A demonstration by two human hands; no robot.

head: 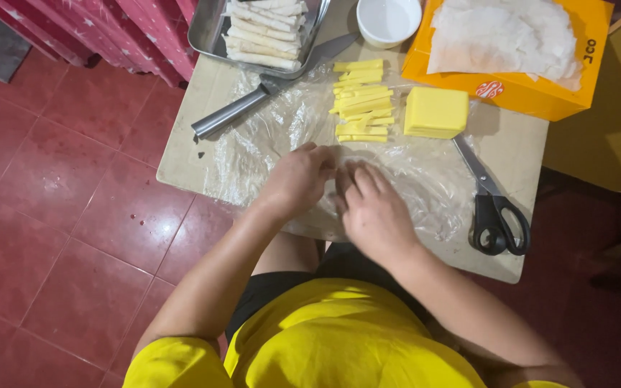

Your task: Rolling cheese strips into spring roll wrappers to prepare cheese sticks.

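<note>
While both hands press close together at the middle of the clear plastic sheet (411,179) spread over the small table (181,144), the left hand (297,178) curls its fingers down and the right hand (371,208) lies flatter, fingertips nearly meeting; whatever they pinch is hidden, so I cannot tell their grip. Yellow cheese sticks (361,100) lie at twelve o'clock from the hands, a cheese block (436,111) at one, scissors (494,205) at three, a knife (267,90) at eleven.
</note>
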